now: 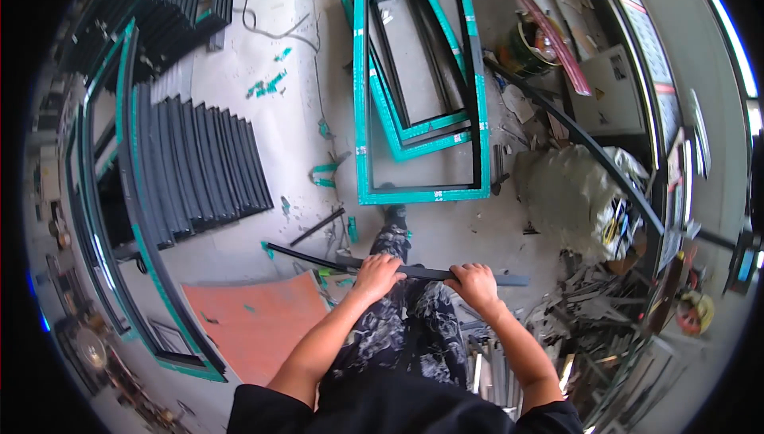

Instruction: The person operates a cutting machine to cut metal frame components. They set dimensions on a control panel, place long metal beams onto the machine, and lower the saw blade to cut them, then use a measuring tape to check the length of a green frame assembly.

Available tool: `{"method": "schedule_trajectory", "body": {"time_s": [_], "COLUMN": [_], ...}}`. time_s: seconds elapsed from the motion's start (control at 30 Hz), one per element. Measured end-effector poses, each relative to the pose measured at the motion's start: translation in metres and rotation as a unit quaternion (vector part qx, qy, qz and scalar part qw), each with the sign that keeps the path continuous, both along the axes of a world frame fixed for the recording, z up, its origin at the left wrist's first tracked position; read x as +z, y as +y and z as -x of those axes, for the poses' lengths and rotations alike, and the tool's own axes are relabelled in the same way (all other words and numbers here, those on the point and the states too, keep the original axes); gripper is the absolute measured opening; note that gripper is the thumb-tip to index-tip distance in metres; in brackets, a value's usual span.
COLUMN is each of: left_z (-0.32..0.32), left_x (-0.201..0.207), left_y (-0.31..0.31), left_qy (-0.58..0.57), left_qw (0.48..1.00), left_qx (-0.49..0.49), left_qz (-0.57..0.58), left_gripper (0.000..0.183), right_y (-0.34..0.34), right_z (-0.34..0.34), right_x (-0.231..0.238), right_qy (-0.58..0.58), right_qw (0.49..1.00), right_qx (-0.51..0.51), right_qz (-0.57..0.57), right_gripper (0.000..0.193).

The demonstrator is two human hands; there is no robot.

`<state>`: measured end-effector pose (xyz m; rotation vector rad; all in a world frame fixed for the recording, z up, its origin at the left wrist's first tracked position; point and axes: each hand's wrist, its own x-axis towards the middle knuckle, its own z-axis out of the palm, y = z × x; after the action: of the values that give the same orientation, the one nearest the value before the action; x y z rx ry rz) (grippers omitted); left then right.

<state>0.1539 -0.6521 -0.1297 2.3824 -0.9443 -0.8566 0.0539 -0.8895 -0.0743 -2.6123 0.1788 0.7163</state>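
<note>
A dark grey bar [428, 273], probably a metal profile, runs crosswise in front of my legs. My left hand [378, 276] is wrapped round it toward its left part, and my right hand [476, 285] grips it further right. The bar's right end sticks out beyond the right hand. Left of the left hand, a thin black strip [306, 256] with a teal end lies close to the bar; whether they touch I cannot tell. Beyond my feet, a large rectangular frame [364, 115] with teal covering overlaps a smaller, slanted teal-and-black frame [383, 107].
Stacked dark profiles [203, 167] and tall leaning frames [131, 187] stand at left. An orange-brown sheet [255, 322] lies near my left leg. At right are a white sack [569, 195], a bin [529, 45], a long dark bar [585, 139] and scattered metal offcuts [589, 314].
</note>
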Motion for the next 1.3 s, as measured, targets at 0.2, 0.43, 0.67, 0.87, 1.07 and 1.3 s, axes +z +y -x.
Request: {"method": "schedule_trajectory", "body": {"time_s": [0.2, 0.43, 0.67, 0.87, 1.07, 1.3], "left_z": [-0.056, -0.091, -0.113, -0.099, -0.101, -0.106], "left_x": [-0.104, -0.228, -0.341, -0.38, -0.392, -0.399], "left_y": [-0.075, -0.119, -0.128, -0.118, -0.118, -0.114], "left_qy": [0.073, 0.137, 0.095, 0.054, 0.078, 0.117], "left_qw": [0.996, 0.985, 0.987, 0.988, 0.99, 0.985], "left_qx": [-0.036, 0.048, 0.112, 0.124, 0.111, 0.089], "left_qz": [-0.022, -0.095, -0.071, -0.07, -0.035, -0.087], "left_gripper": [0.031, 0.033, 0.034, 0.031, 0.032, 0.028], "right_y": [-0.062, -0.109, -0.11, -0.106, -0.112, -0.117], "right_z": [-0.031, -0.1, -0.124, -0.117, -0.11, -0.107], "right_x": [-0.108, -0.243, -0.372, -0.434, -0.45, -0.472], "right_qy": [0.096, 0.043, -0.004, 0.012, 0.069, 0.117], "right_qw": [0.995, 0.999, 1.0, 1.0, 0.996, 0.988], "right_qx": [-0.021, -0.01, -0.025, 0.004, 0.01, -0.012], "right_qz": [0.009, -0.001, 0.006, -0.018, -0.053, -0.103], "right_gripper": [0.027, 0.027, 0.03, 0.03, 0.029, 0.025]}}
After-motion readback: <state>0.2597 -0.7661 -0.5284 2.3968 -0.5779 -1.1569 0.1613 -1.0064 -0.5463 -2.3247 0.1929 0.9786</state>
